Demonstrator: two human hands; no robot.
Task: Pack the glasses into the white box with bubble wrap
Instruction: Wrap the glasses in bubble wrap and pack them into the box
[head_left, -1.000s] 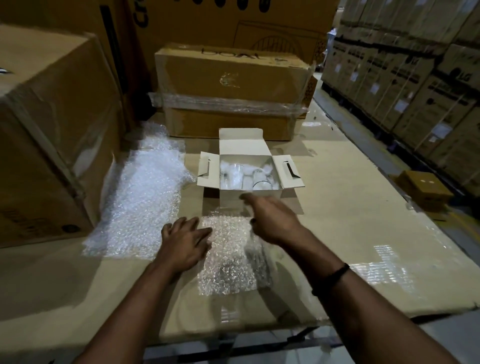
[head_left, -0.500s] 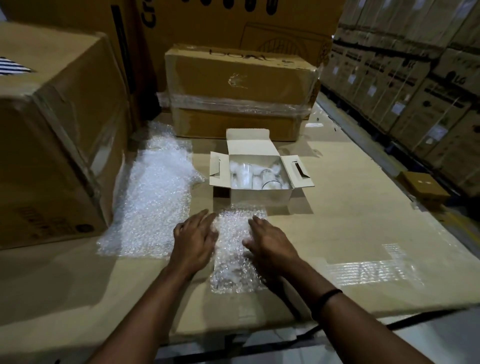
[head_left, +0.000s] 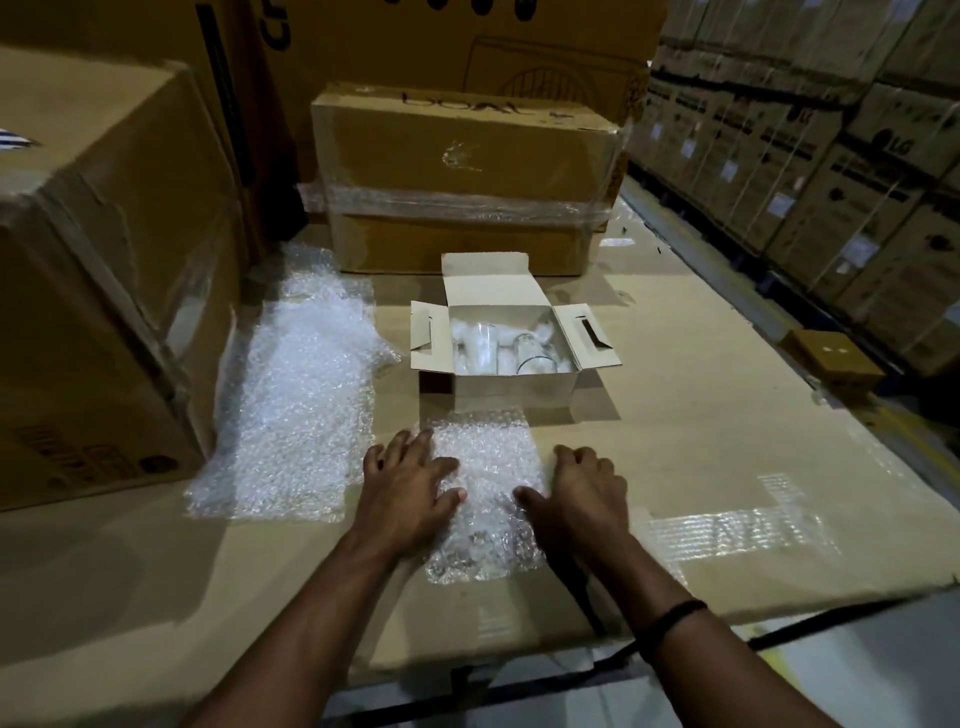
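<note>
Leaving a spare bubble wrap sheet (head_left: 296, 405) at nine o'clock, pressing the flat, spread left hand (head_left: 410, 493) on the bubble wrap piece (head_left: 483, 452) at six o'clock of the white box (head_left: 514, 387) holding the glasses (head_left: 535, 356), pinning that piece's three o'clock edge with the relaxed right hand (head_left: 584, 501), seemingly flattening padding.

The near wall of the white box (head_left: 514, 389) hides the lower parts of the glasses (head_left: 535, 356). Our right hand (head_left: 584, 493) covers one edge of the bubble wrap sheet (head_left: 485, 457), its fingertips out of sight, so we cannot tell whether it grips that edge. The big carton (head_left: 104, 260) at left is cut off.
</note>
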